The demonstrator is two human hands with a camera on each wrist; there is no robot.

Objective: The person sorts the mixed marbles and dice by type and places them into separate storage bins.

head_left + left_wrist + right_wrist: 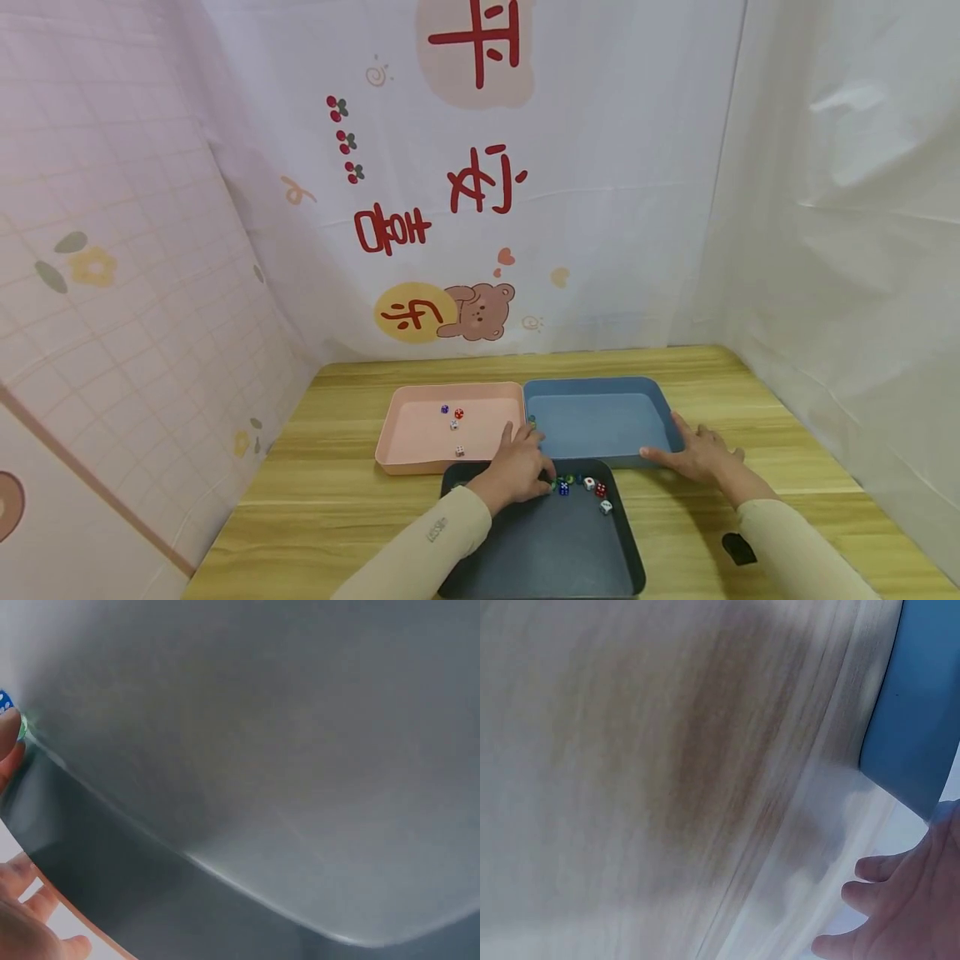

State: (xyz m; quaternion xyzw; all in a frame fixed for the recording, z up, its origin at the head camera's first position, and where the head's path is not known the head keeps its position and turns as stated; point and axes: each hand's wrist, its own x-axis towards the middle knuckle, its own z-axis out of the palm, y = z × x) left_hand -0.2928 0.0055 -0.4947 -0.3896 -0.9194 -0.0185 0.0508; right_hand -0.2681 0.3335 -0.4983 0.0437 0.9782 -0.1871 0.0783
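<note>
In the head view, my left hand (516,472) reaches over the back rim of a dark tray (555,550). Its thumb and a finger pinch a small green marble (23,727), seen at the left edge of the left wrist view. A blue die (564,489) lies right beside those fingertips. Along the tray's back wall sit more green marbles, a white die (589,483) and a red die (601,490). My right hand (701,457) rests at the near right corner of a blue tray (600,417), thumb on the near rim, fingers spread along the right side.
A pink tray (420,429) stands at the back left, holding several dice, including a red die (459,413). A green marble (532,419) lies at the blue tray's left wall. A black patch (738,549) is on the wooden table near the right sleeve.
</note>
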